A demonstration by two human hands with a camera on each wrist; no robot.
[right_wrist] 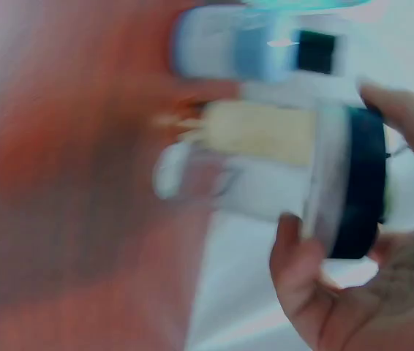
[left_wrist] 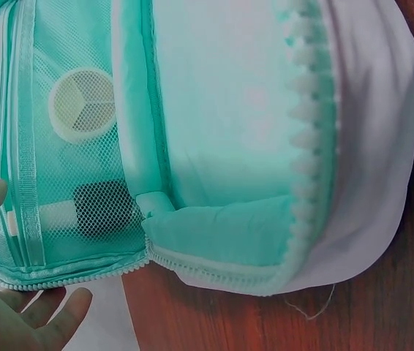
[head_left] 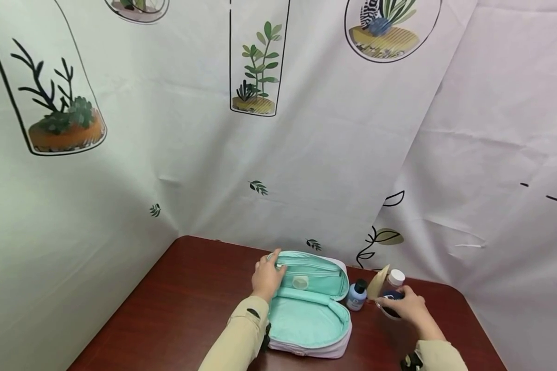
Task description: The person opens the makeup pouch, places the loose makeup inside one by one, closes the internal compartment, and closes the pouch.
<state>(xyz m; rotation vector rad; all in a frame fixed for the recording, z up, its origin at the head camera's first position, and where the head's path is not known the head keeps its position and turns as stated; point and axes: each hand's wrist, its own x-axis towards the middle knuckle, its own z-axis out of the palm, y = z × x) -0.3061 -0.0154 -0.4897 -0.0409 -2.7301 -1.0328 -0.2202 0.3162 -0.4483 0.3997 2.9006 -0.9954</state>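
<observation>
A mint-lined toiletry bag (head_left: 306, 324) lies unzipped with its lid (head_left: 301, 268) raised at the back. My left hand (head_left: 265, 276) holds the lid's left edge, thumb inside and the other fingers outside. Behind the lid's mesh pocket show a round pale disc (left_wrist: 83, 104) and a white tube with a black cap (left_wrist: 104, 210). To the right of the bag, my right hand (head_left: 409, 305) grips a round, squat jar with a dark lid (right_wrist: 366, 183), held up on its side in the right wrist view. That view is blurred.
A blue bottle with a black cap (head_left: 356, 296) stands by the bag's right side. Beside it are a beige tube (head_left: 377, 285) and a bottle with a white cap (head_left: 396, 277). The dark red table (head_left: 185, 293) meets a patterned white cloth (head_left: 306, 180) behind.
</observation>
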